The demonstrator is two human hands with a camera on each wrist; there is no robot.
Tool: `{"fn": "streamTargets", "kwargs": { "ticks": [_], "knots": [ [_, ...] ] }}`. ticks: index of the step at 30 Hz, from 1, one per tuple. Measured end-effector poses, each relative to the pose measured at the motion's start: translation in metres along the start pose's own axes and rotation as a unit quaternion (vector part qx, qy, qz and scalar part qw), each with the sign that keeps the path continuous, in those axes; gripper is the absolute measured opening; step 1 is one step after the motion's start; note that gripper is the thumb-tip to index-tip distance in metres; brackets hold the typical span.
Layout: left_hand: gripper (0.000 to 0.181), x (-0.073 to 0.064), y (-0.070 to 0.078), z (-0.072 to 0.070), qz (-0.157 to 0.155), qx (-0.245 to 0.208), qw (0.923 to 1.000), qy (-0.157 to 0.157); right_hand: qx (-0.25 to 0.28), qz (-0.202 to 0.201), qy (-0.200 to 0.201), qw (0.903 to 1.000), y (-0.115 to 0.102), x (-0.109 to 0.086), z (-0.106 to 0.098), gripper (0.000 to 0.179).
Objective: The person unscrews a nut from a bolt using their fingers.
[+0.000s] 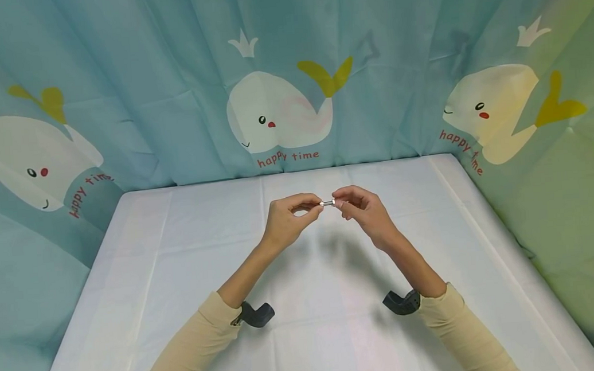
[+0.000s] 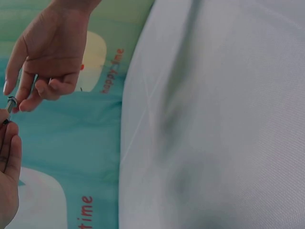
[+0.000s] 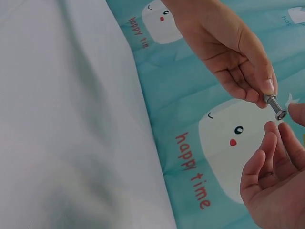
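Note:
A small silvery metal bolt [image 1: 328, 203] is held up over the far part of the table. My left hand [image 1: 289, 216] pinches one end between thumb and fingertips. Around the other end, the thumb and fingers of my right hand [image 1: 367, 214] stand slightly apart. In the right wrist view a hexagonal piece like a nut [image 3: 280, 115] sits on the bolt's free end, between the right thumb and fingertips with gaps showing. The left wrist view shows the bolt [image 2: 11, 101] at its left edge, its pinched end hidden by the left fingers.
A white cloth covers the table [image 1: 204, 261], which carries the shadows of both arms. Behind and beside it hangs a blue-green curtain [image 1: 168, 125] printed with whales. Dark wrist-worn devices [image 1: 256, 315] stick out inward from both sleeve cuffs.

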State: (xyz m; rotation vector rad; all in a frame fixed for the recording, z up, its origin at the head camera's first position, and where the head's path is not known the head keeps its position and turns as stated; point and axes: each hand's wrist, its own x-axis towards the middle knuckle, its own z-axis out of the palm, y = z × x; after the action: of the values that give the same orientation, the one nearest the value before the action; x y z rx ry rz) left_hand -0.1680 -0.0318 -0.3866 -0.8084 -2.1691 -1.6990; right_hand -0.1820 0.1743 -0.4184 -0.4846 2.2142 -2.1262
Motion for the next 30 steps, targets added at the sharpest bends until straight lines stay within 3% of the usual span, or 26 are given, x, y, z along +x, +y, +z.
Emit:
{"fn": "streamTargets", "kwargs": {
  "ticks": [14,30],
  "knots": [
    [0.009,-0.0006,-0.0012,0.0008,0.009,-0.005,0.9999,0.002,-0.004,-0.025,-0.006,0.9997,0.0014,-0.0001,-0.0013,0.022],
    [0.009,-0.0015,-0.0044,-0.001,0.0,-0.002,1.0,-0.001,-0.004,-0.019,-0.014,0.9997,0.0012,0.0009,-0.0005,0.022]
  ]
}}
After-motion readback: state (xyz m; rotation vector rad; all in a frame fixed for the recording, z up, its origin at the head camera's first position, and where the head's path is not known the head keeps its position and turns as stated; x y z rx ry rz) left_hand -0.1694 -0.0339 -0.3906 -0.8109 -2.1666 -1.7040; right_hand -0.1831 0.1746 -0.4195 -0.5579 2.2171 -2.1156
